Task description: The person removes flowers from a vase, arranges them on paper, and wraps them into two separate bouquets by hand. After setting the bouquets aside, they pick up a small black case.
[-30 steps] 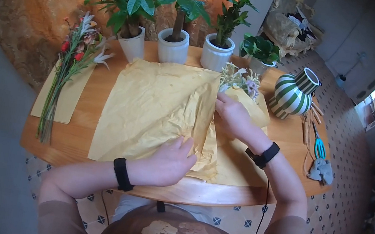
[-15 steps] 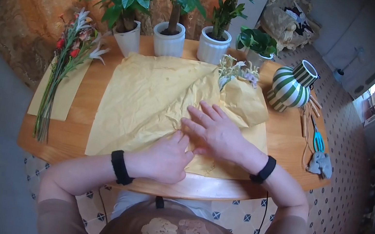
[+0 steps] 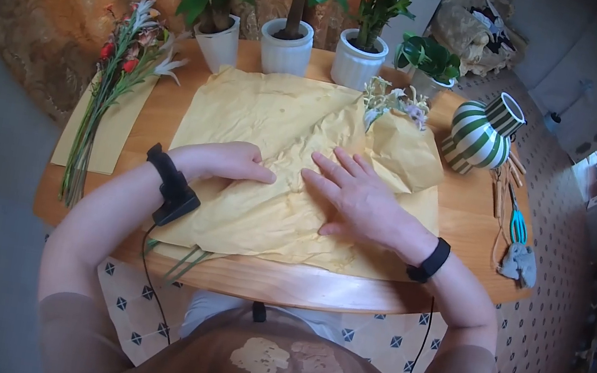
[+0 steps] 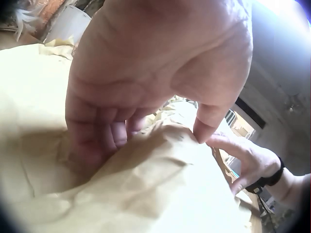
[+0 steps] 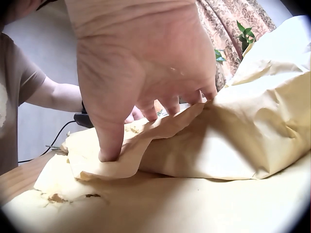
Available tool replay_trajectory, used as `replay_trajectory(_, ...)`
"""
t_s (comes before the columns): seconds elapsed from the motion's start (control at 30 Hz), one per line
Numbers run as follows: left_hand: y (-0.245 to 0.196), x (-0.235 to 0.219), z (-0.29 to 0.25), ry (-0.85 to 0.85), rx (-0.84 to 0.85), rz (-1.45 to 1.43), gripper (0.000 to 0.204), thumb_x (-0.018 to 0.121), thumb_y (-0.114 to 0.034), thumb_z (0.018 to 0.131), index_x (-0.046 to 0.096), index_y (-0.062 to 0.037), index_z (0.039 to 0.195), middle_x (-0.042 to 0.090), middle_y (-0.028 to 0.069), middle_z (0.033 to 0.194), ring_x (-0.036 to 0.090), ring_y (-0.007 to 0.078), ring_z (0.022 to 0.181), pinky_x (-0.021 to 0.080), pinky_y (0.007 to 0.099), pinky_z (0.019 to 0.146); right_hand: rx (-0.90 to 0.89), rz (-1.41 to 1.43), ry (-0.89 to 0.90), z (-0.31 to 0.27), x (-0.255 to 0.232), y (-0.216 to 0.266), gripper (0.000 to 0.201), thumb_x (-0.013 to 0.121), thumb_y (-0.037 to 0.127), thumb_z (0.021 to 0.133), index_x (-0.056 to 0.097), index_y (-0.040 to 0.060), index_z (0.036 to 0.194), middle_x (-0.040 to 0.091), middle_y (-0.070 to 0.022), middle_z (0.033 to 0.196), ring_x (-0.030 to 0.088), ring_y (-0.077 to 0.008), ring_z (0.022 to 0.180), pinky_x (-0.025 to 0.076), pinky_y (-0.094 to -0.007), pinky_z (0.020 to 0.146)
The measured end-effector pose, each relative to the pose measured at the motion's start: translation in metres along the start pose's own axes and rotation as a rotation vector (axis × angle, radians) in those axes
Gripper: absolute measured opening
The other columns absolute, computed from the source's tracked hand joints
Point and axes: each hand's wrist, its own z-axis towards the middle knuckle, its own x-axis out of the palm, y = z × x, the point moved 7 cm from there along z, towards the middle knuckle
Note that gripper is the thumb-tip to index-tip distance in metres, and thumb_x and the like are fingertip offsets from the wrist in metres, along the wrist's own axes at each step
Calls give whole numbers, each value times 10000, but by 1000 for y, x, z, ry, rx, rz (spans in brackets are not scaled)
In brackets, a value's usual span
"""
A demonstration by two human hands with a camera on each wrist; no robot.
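A large creased sheet of tan wrapping paper (image 3: 240,111) lies folded over a bunch of flowers. Pale and lilac blooms (image 3: 413,111) show at its upper right, and green stems (image 3: 185,261) stick out at the lower left near the table edge. My left hand (image 3: 228,160) curls over a raised fold of the paper, fingers on one side and thumb on the other, as the left wrist view shows. To its right, my right hand (image 3: 359,200) presses flat on the overlapping paper with spread fingers. Most of the stems are hidden under the sheet.
Potted plants in white pots (image 3: 285,52) line the back edge. Loose flowers (image 3: 117,72) lie on more paper at the left. A green-striped vase (image 3: 482,134), teal-handled scissors (image 3: 518,221) and a grey lump (image 3: 518,266) are at the right. Cables hang from both wrists.
My right hand has come down from the paper's upper edge, folding it over and uncovering the blooms, and now presses on it. My left hand has moved up and left; stems now show below.
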Motion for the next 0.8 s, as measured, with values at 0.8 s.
replay_trajectory(0.8, -17, -2, -14, 239, -48, -650, 317, 499, -295, 980, 549, -16, 1121, 641, 61, 1072, 638, 112, 890, 536, 277, 780, 62, -291, -305, 22, -36, -8, 825, 766, 238, 632, 405, 122, 1365, 438, -118, 1382, 545, -253, 930, 492, -374, 719)
